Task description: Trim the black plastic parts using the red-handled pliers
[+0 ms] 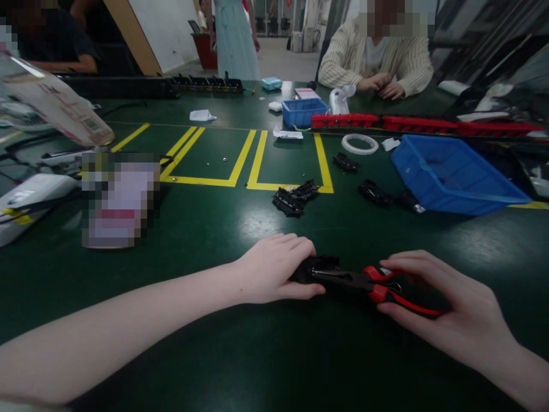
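My left hand point(281, 269) is closed around a small black plastic part point(328, 263) just above the green tabletop. My right hand point(454, 315) grips red-handled needle-nose pliers point(377, 284), fingers on one handle and thumb on the other. Their long jaws point(338, 278) point left and reach the black part; whether they clamp it I cannot tell. Beyond my hands lie similar black parts: a pair touching each other point(289, 201), one to their right point(374, 192) and one farther back point(346, 162).
A tilted blue bin point(454, 177) stands at right beside a white tape roll point(359, 144). A smaller blue bin point(304, 111) and red strips point(420, 124) lie behind. At left are a phone point(122, 206) and a bottle point(55, 97). A person in a striped shirt point(343, 57) sits opposite.
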Demonstrator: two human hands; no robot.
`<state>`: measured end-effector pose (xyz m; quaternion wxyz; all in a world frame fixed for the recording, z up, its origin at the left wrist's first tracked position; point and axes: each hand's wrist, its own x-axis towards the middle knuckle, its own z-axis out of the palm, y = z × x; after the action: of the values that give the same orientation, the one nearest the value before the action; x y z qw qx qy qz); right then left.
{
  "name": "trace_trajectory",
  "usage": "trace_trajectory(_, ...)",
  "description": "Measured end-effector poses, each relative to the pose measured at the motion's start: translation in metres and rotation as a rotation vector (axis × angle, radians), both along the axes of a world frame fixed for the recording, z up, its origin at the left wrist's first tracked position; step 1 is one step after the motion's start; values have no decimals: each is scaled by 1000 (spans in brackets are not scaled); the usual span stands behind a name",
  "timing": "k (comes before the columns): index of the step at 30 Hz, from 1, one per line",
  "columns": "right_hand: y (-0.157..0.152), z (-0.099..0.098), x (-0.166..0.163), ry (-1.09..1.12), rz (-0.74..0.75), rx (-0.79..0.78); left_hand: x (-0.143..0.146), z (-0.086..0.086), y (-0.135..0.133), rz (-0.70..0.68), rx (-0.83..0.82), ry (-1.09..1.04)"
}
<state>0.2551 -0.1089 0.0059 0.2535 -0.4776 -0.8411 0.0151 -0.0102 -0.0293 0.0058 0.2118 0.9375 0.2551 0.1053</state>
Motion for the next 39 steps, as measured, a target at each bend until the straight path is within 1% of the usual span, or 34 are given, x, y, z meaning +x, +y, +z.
trace_trajectory(5, -1, -4, -1, 3, -27, 18, 0, -3, 0, -9, 96, 0)
trace_trajectory(10, -4, -3, -1, -61, 8, 159, -1, -1, -1, -22, 88, 23)
trace_trajectory(12, -6, -2, -2, -58, 7, 183, -2, 0, 0, -38, 93, 20)
trace_trajectory(15, -5, -3, -3, -42, -6, 168, -2, 0, 1, -57, 104, 2)
trace_trajectory(20, 0, -3, -1, 9, -42, 77, -3, -2, 2, -65, 99, -31)
trace_trajectory(26, 2, -3, 2, 20, -11, 2, -3, -1, 2, -74, 56, -26)
trace_trajectory(34, 1, -4, 0, 31, -8, -20, -3, -1, 2, -84, 56, -29)
trace_trajectory(39, -1, -3, -2, 21, -21, 34, -3, -1, 3, -99, 93, -30)
